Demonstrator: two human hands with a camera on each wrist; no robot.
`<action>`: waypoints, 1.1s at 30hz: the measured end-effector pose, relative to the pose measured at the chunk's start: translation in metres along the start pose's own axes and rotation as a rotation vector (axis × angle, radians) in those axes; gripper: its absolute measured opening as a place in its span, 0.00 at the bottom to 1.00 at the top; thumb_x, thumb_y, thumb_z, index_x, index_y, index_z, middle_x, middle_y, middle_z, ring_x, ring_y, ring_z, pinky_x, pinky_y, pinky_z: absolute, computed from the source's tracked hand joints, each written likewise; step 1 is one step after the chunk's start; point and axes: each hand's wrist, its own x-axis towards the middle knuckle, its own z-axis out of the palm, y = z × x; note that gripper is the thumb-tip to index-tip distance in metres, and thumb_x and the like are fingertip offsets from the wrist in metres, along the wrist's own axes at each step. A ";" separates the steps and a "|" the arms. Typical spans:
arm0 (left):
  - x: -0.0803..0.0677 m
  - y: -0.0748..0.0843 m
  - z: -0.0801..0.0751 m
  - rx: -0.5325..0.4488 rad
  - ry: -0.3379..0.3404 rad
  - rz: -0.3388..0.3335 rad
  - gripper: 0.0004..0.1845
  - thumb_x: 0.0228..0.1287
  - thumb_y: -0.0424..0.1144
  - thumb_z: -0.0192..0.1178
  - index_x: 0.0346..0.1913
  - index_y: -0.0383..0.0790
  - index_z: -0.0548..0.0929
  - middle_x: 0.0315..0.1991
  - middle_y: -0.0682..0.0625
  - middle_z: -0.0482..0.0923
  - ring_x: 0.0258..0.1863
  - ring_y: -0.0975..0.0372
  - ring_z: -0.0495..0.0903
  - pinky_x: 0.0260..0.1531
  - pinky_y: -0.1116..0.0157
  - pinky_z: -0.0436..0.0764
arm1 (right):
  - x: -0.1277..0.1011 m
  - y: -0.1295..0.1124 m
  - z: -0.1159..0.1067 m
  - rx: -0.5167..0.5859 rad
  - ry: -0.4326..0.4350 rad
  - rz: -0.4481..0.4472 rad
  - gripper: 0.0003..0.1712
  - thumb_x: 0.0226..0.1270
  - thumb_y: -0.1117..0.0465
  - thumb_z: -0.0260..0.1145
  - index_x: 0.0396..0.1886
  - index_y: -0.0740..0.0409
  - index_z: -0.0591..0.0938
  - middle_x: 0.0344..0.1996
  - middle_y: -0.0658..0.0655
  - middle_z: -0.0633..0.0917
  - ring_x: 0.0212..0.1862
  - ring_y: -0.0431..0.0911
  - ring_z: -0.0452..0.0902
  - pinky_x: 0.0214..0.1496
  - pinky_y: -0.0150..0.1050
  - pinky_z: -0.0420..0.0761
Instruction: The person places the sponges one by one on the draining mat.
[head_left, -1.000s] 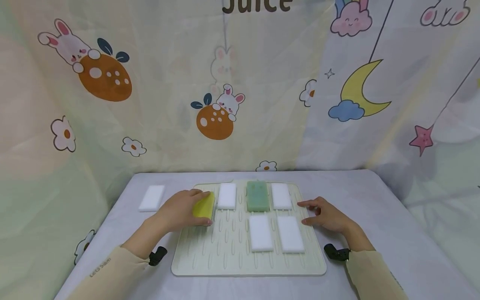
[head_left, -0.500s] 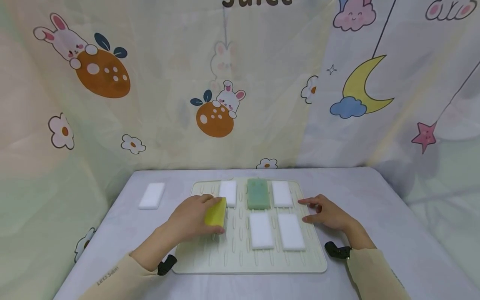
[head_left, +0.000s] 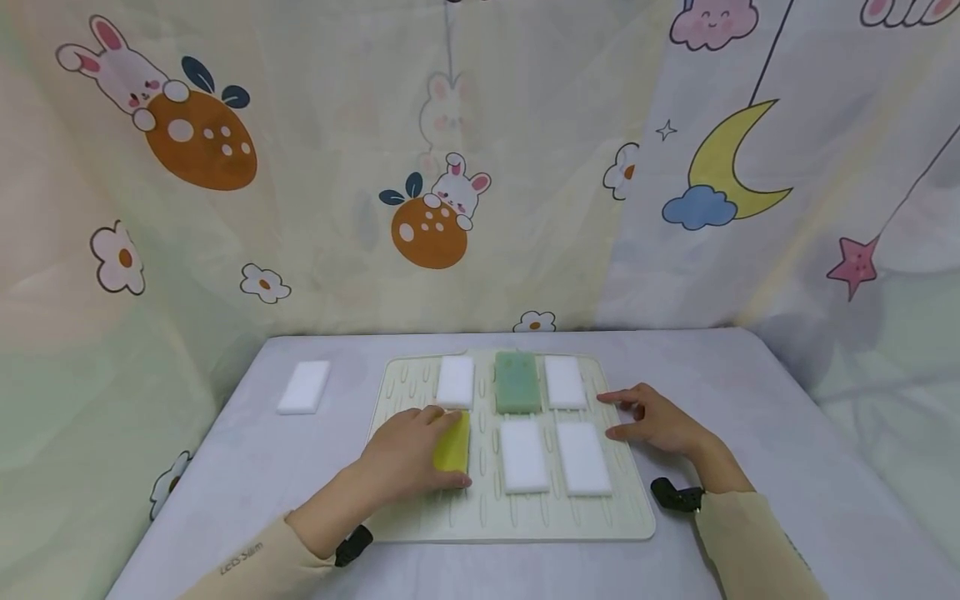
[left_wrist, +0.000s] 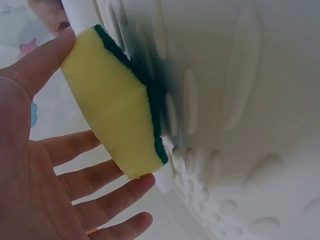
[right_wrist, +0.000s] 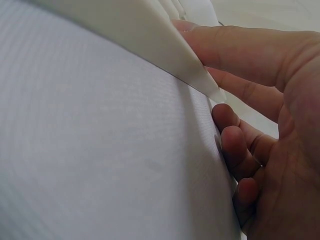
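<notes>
1. Left hand (head_left: pixel 408 454): at the mat's near-left part, thumb and fingers pinching a yellow sponge (head_left: pixel 453 442). The left wrist view shows the sponge (left_wrist: pixel 112 102) with a green scouring layer facing the mat, thumb on one end, fingertips on the other.
2. Right hand (head_left: pixel 658 425): at the mat's right edge, fingers loosely curled and holding nothing; in the right wrist view the fingers (right_wrist: pixel 235 145) rest on the table at the mat's edge, one lying over it.
3. Mat (head_left: pixel 517 521): pale, ribbed, lying on the grey table (head_left: pixel 787 467).
4. Near row, right of the yellow sponge: two white pads (head_left: pixel 523 455) (head_left: pixel 582 457), side by side.
5. Far row: white pad (head_left: pixel 455 381), green sponge (head_left: pixel 517 382), white pad (head_left: pixel 564 382).
6. Off the mat, towards the table's far-left corner: one white pad (head_left: pixel 303 387).
7. Behind the table: a cartoon-print curtain (head_left: pixel 480 167).
</notes>
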 end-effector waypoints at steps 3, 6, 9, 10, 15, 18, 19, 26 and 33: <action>0.000 0.002 0.004 0.011 0.002 0.017 0.49 0.51 0.70 0.73 0.72 0.47 0.76 0.67 0.44 0.77 0.63 0.44 0.77 0.64 0.47 0.75 | 0.000 0.000 0.000 0.006 0.000 -0.001 0.39 0.56 0.52 0.82 0.68 0.53 0.81 0.51 0.62 0.72 0.44 0.50 0.60 0.44 0.42 0.64; 0.000 0.004 0.007 0.026 0.003 0.022 0.49 0.51 0.70 0.72 0.72 0.47 0.75 0.66 0.43 0.77 0.63 0.43 0.78 0.65 0.47 0.75 | 0.000 -0.002 0.000 0.006 0.002 0.001 0.39 0.56 0.52 0.82 0.68 0.54 0.81 0.51 0.62 0.71 0.44 0.50 0.60 0.44 0.42 0.64; 0.000 0.005 0.009 0.039 0.004 0.016 0.49 0.52 0.71 0.72 0.73 0.48 0.75 0.66 0.42 0.77 0.63 0.44 0.78 0.66 0.47 0.74 | 0.000 -0.002 0.000 -0.003 0.003 0.000 0.39 0.56 0.51 0.82 0.68 0.53 0.81 0.51 0.62 0.72 0.44 0.50 0.61 0.44 0.41 0.64; 0.000 0.006 0.009 0.045 0.002 0.012 0.49 0.52 0.71 0.71 0.73 0.48 0.74 0.67 0.42 0.77 0.63 0.44 0.78 0.66 0.48 0.74 | 0.000 -0.002 0.000 -0.005 0.002 -0.002 0.39 0.57 0.51 0.81 0.68 0.53 0.81 0.51 0.62 0.72 0.44 0.50 0.61 0.44 0.41 0.64; -0.001 0.008 0.010 0.058 -0.001 -0.002 0.49 0.52 0.72 0.71 0.73 0.48 0.74 0.65 0.43 0.77 0.61 0.45 0.79 0.65 0.49 0.75 | 0.001 -0.001 -0.001 0.003 -0.003 -0.009 0.39 0.57 0.51 0.81 0.69 0.54 0.81 0.51 0.62 0.72 0.44 0.50 0.61 0.44 0.41 0.65; -0.001 0.010 0.010 0.060 -0.005 -0.005 0.50 0.51 0.70 0.72 0.73 0.47 0.74 0.63 0.43 0.78 0.60 0.45 0.79 0.64 0.50 0.75 | 0.001 0.001 -0.001 0.005 -0.005 -0.005 0.39 0.57 0.51 0.81 0.68 0.53 0.81 0.51 0.62 0.72 0.44 0.50 0.61 0.44 0.41 0.65; -0.001 0.010 0.010 0.060 -0.005 -0.004 0.50 0.51 0.70 0.73 0.73 0.46 0.74 0.63 0.43 0.79 0.60 0.45 0.80 0.64 0.50 0.76 | 0.001 0.001 -0.001 0.002 -0.004 -0.005 0.39 0.57 0.51 0.81 0.68 0.53 0.81 0.51 0.62 0.72 0.44 0.50 0.61 0.44 0.41 0.65; 0.001 0.015 0.009 0.061 -0.019 -0.012 0.50 0.50 0.67 0.75 0.72 0.42 0.74 0.61 0.41 0.80 0.58 0.45 0.80 0.62 0.49 0.77 | 0.001 0.002 -0.002 -0.009 0.003 -0.009 0.39 0.56 0.49 0.81 0.68 0.52 0.81 0.51 0.61 0.73 0.44 0.50 0.62 0.45 0.42 0.66; 0.000 0.014 0.011 0.057 -0.025 -0.022 0.50 0.51 0.68 0.74 0.73 0.44 0.73 0.62 0.42 0.80 0.58 0.46 0.80 0.62 0.49 0.77 | 0.001 0.002 -0.001 0.024 -0.001 -0.007 0.39 0.56 0.51 0.82 0.67 0.53 0.82 0.51 0.62 0.72 0.45 0.51 0.62 0.45 0.42 0.66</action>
